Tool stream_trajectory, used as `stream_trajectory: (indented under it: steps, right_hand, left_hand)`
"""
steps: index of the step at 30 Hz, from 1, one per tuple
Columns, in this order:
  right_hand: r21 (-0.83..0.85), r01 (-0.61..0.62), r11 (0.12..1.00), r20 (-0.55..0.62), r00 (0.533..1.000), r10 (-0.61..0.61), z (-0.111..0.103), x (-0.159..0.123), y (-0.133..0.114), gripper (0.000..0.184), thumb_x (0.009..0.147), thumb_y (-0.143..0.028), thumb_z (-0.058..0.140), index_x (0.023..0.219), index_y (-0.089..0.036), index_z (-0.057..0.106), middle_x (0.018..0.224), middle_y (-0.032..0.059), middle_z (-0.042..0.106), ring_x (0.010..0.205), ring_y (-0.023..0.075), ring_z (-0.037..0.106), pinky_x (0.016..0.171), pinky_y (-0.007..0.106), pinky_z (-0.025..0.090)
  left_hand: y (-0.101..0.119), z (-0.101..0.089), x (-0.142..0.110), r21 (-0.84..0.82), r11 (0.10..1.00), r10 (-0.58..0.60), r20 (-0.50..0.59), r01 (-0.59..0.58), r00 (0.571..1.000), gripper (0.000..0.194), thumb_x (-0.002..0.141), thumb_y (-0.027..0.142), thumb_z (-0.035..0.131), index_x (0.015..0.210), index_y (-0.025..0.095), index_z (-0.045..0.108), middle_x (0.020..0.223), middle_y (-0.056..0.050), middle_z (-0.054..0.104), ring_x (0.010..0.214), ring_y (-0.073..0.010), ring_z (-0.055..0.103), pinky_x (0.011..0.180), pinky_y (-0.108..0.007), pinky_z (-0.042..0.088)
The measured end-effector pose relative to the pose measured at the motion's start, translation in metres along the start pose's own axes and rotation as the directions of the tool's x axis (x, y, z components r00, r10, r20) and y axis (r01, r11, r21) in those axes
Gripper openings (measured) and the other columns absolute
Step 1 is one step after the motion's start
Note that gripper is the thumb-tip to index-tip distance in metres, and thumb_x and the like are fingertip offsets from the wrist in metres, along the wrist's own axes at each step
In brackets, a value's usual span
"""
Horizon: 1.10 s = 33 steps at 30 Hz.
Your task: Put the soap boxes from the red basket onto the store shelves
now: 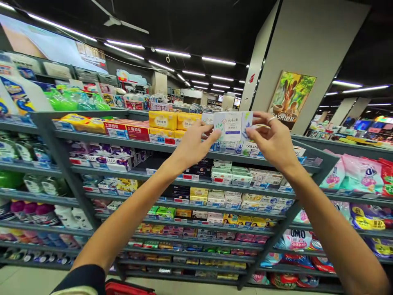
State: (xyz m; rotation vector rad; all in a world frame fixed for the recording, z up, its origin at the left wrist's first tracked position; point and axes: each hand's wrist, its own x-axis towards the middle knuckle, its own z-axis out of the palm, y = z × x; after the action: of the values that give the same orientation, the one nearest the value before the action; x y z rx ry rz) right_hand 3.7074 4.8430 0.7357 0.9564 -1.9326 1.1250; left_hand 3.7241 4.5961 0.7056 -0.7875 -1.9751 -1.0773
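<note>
Both our left hand (197,142) and right hand (274,142) are pinching the white box (232,126) just right of frame centre, its long axis running sideways between them, neither grip being nearer.

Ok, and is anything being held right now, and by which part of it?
Yes, a white box, by its two ends: the left hand grips the left end, the right hand the right end.
</note>
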Motion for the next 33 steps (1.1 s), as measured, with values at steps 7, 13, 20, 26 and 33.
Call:
stream_trajectory:
  steps: [7, 13, 20, 26, 33]
  right_hand:
    - [-0.233, 0.11, 0.966, 0.072, 0.993, -0.096, -0.018, 0.046, 0.03, 0.055, 0.09, -0.029, 0.075, 0.143, -0.022, 0.063, 0.112, 0.0079, 0.076, 0.096, 0.0223, 0.071, 0.093, 0.044, 0.059]
    - [-0.355, 0.177, 0.918, 0.125, 0.982, -0.141, -0.02, 0.059, 0.072, 0.037, 0.087, -0.029, 0.078, 0.122, -0.019, 0.076, 0.113, 0.0105, 0.077, 0.103, 0.0282, 0.071, 0.101, 0.052, 0.055]
    - [-0.37, 0.197, 0.908, 0.118, 0.979, -0.165, -0.013, 0.064, 0.094, 0.036, 0.09, -0.027, 0.074, 0.125, -0.02, 0.076, 0.12, 0.011, 0.075, 0.115, 0.0312, 0.068, 0.108, 0.057, 0.053]
    - [-0.451, 0.198, 0.87, 0.136, 0.979, -0.153, -0.008, 0.065, 0.111, 0.039, 0.09, -0.027, 0.074, 0.128, -0.019, 0.075, 0.123, 0.0126, 0.072, 0.118, 0.0327, 0.066, 0.11, 0.059, 0.052]
    - [-0.481, 0.208, 0.852, 0.203, 0.971, -0.123, -0.011, 0.066, 0.112, 0.039, 0.091, -0.025, 0.07, 0.13, -0.018, 0.073, 0.134, 0.0147, 0.07, 0.128, 0.0352, 0.063, 0.115, 0.061, 0.048]
  left_hand:
    - [-0.027, 0.018, 0.057, 0.022, 0.999, 0.026, -0.045, -0.025, 0.999, 0.021, 0.097, 0.029, 0.062, 0.097, 0.016, 0.079, 0.096, -0.008, 0.077, 0.086, -0.0173, 0.069, 0.081, -0.034, 0.059]
    - [-0.058, 0.043, 0.072, -0.012, 0.993, -0.122, -0.048, 0.121, 0.991, 0.04, 0.087, 0.02, 0.077, 0.126, 0.016, 0.067, 0.096, -0.009, 0.08, 0.087, -0.0197, 0.075, 0.086, -0.037, 0.062]
    - [-0.076, 0.06, 0.075, 0.081, 0.987, -0.127, -0.116, 0.137, 0.985, 0.036, 0.089, 0.019, 0.077, 0.124, 0.016, 0.069, 0.098, -0.009, 0.08, 0.084, -0.0184, 0.075, 0.084, -0.035, 0.063]
    - [-0.089, 0.068, 0.079, 0.172, 0.98, -0.073, -0.135, 0.096, 0.988, 0.033, 0.087, 0.017, 0.078, 0.12, 0.013, 0.074, 0.114, -0.012, 0.078, 0.09, -0.0189, 0.073, 0.083, -0.035, 0.063]
    - [-0.095, 0.077, 0.083, 0.16, 0.983, -0.068, -0.125, 0.088, 0.99, 0.029, 0.088, 0.016, 0.077, 0.117, 0.013, 0.075, 0.106, -0.012, 0.08, 0.094, -0.0212, 0.075, 0.089, -0.04, 0.065]
